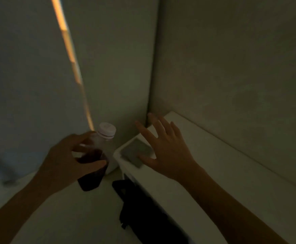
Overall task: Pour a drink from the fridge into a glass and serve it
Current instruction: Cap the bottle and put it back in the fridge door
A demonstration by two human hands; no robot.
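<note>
Dim light here, and the left hand had the bottle wrapped up, thumb across the front and fingers curled round the far side, pinching it just where the dark drink met the clear neck. The pale cap stood above the knuckles, on and apparently sealed, the bottle leaning a touch. That mid-body hold looked chosen to carry the weight one-handed. The right hand was free, fingers splayed wide, hovering over a white ledge with a grey panel under the thumb (whether it touched, I couldn't tell). My guess: it was steadying or pushing off. A warm strip of light ran down behind. No glass in sight yet.
</note>
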